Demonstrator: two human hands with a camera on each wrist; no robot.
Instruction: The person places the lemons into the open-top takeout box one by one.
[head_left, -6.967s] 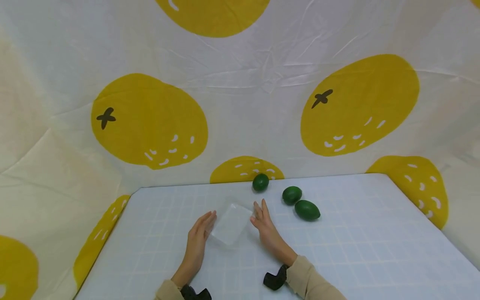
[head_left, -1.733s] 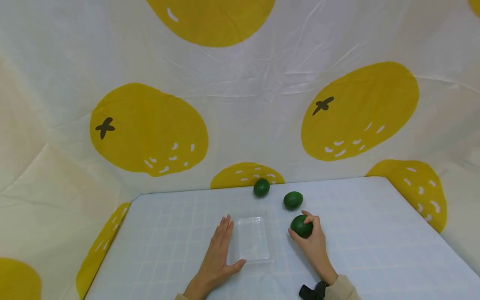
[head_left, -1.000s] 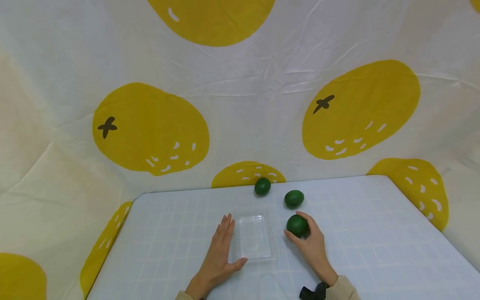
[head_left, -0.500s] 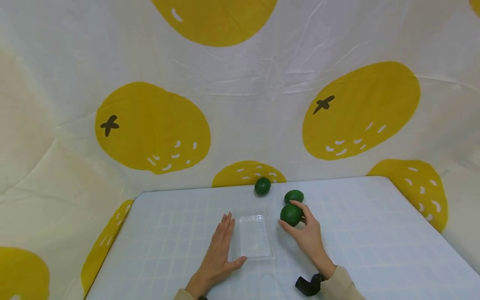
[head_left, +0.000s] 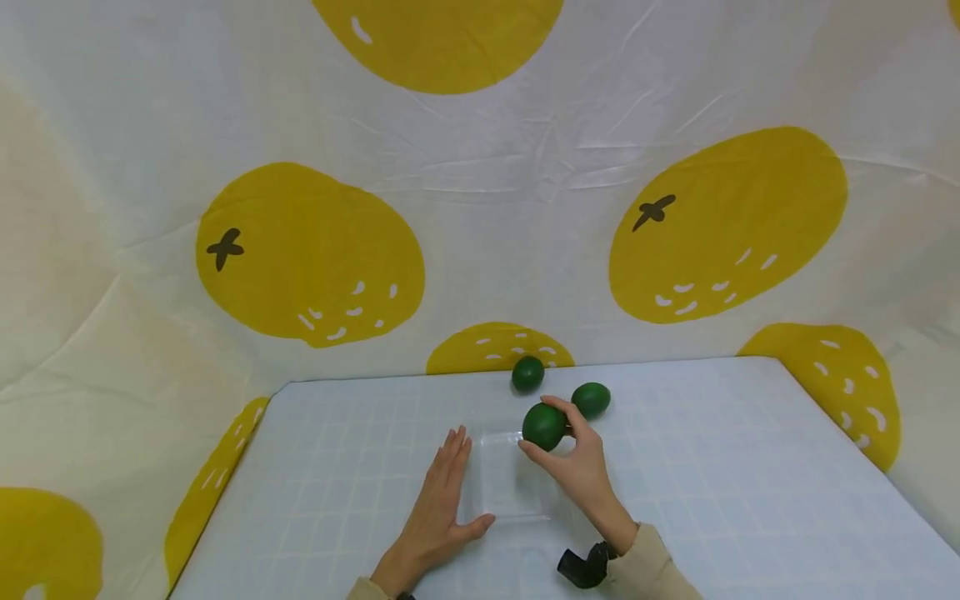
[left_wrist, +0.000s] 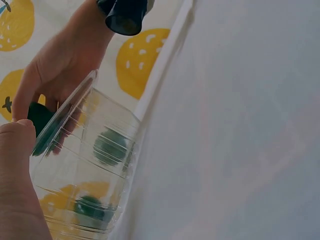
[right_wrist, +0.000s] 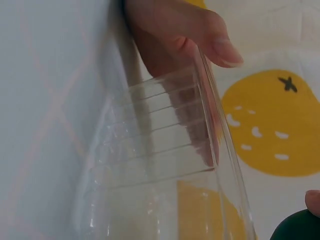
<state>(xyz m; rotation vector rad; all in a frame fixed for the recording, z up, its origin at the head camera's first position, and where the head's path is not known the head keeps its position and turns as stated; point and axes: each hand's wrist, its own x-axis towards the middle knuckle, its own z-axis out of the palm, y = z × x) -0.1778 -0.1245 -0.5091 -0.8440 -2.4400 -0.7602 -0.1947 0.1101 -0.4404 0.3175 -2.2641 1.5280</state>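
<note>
Head view: the lime (head_left: 543, 427) in the right hand (head_left: 585, 471) has just moved leftward, from just beside the plastic box (head_left: 517, 518) to where it appears over the box's back right corner. Half a second ago it was seen close in front of the lime farther right (head_left: 591, 401); now there is a gap between them. To judge by this, the work in hand has gone from picking up to carrying: the fruit is at the box but not yet lying in it, and its exact height above the rim cannot be told. The lime at the back (head_left: 528, 375) and the one farther right both lie on the table (head_left: 315, 483), with no hand on them. The right hand pinches its lime between thumb and curled fingers, the thumb on the near side and the fingertips on the far side, its forearm slanting in from the lower right. The left hand (head_left: 435, 504) has hardly shifted; it grips nothing, its fingers straight and close together along the box's left side, the thumb spread toward the near left corner. In the left wrist view that thumb seems to meet the box's edge, though how firmly it presses cannot be told.
</note>
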